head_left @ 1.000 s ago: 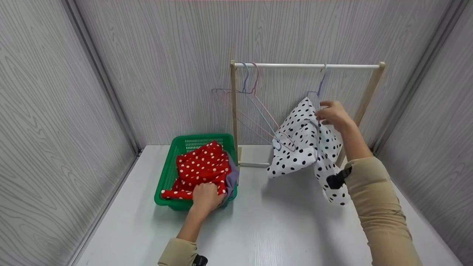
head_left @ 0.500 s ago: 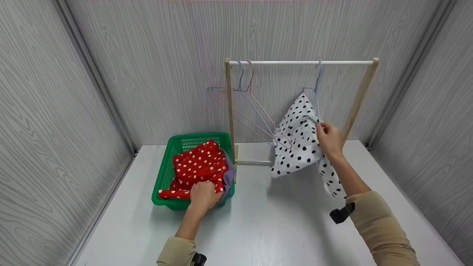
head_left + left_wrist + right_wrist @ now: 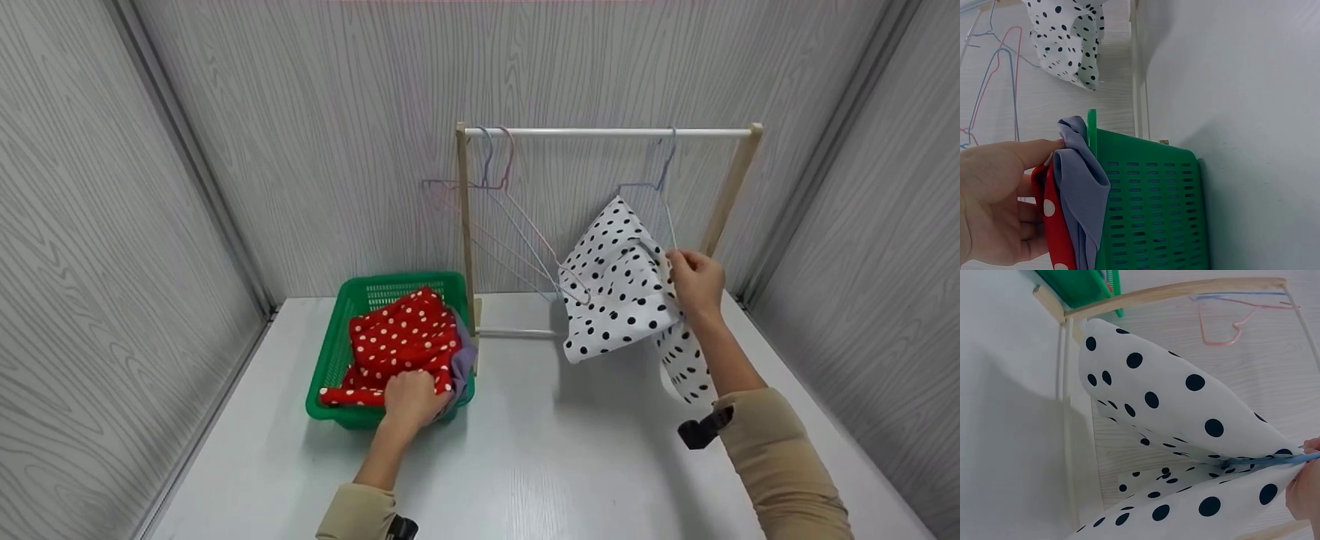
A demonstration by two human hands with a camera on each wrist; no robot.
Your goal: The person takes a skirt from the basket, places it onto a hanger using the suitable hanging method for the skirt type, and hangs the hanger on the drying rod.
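Observation:
My left hand [image 3: 411, 399] grips a red cloth with white dots [image 3: 409, 334] at the near edge of a green basket [image 3: 330, 360]. In the left wrist view, its thumb touches a folded purple-grey cloth [image 3: 1078, 197] beside the red one. My right hand [image 3: 697, 281] pinches the edge of a white cloth with black dots [image 3: 615, 300], together with the sloping arm of a blue hanger [image 3: 637, 184]. That hanger hooks over the rod, and the cloth drapes down from it. The right wrist view shows the hanger's blue arm [image 3: 1275, 461] running between two layers of cloth.
A small wooden-ended rack with a white rod [image 3: 585, 132] stands against the back wall. At its left end hang a blue hanger [image 3: 487, 154] and a pink hanger [image 3: 510, 161], their lower corners overlapping the white cloth. The basket stands by the rack's left post [image 3: 466, 240].
My right hand has come down from the hanger's upper part, pinched the cloth edge and hanger arm, then moved right, with the hanger's hook sliding right on the rod. My left hand stays put.

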